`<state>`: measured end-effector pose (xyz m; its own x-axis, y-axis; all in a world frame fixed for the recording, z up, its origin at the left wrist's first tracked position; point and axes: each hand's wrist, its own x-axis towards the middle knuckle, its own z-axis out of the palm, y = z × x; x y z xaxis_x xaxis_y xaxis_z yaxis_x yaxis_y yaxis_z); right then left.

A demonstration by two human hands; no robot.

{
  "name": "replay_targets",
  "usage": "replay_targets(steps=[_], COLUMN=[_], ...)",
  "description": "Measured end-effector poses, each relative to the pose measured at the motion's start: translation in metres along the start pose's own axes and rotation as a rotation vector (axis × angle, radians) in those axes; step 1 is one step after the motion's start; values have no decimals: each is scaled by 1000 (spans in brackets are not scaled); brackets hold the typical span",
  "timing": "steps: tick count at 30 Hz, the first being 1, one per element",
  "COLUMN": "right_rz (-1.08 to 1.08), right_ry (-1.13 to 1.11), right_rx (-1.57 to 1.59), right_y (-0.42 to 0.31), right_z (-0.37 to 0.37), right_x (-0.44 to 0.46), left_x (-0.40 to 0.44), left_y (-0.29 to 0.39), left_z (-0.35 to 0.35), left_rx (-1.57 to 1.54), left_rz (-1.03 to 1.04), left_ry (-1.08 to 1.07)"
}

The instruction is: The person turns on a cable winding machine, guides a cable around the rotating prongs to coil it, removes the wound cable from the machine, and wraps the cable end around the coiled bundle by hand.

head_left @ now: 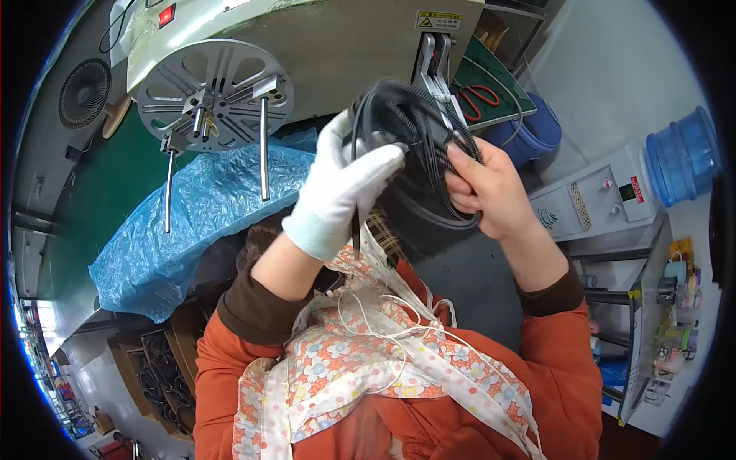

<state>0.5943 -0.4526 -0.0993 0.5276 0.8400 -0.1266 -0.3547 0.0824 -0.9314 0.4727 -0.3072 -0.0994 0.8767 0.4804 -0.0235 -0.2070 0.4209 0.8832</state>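
Observation:
A coil of black ribbed cable [410, 115] is held up in front of me, its left part smeared by motion. My left hand [337, 180], in a white glove, is closed on the coil's left side, thumb pointing right; its fingers are partly hidden. One cable length hangs below this glove. My right hand [491, 184], bare, grips the coil's right side between thumb and curled fingers. Left of the coil is a slotted metal winding disc [218, 96] with rods sticking out, mounted on a pale machine [337, 54].
Blue plastic sheeting [199, 215] lies on the green table at left. Red-handled scissors [479, 101] rest on a green surface behind the coil. A blue bin [540, 126] and a water dispenser [606, 199] stand at right. Boxes of black coils [157, 368] are at lower left.

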Motion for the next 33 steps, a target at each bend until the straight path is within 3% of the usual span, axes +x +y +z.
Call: replay_targets(steps=[1, 4, 6, 12, 16, 21, 27, 31, 33], right_rz=[-66, -156, -237, -104, -127, -207, -312, -260, -274], right_ry=[61, 134, 203, 160, 33, 22, -41, 20, 44], right_rx=[36, -6, -42, 224, 555, 721, 709, 306, 195], right_y=[5, 25, 33, 30, 36, 39, 37, 28, 27], right_z=[5, 30, 42, 44, 37, 38, 42, 42, 40], right_x=[0, 0, 1, -2, 1, 7, 3, -1, -5], left_x=[-2, -3, -8, -9, 0, -2, 0, -6, -8], left_y=[-2, -28, -19, -26, -44, -41, -45, -22, -18], left_z=[5, 6, 10, -8, -27, -25, -39, -48, -54], left_rx=[-51, -13, 37, 76, -548, -784, -737, -17, -32], left_rz=[-10, 88, -32, -24, -69, 36, 105, -28, -49], left_ry=[54, -91, -13, -20, -469, -607, -704, -447, -421])
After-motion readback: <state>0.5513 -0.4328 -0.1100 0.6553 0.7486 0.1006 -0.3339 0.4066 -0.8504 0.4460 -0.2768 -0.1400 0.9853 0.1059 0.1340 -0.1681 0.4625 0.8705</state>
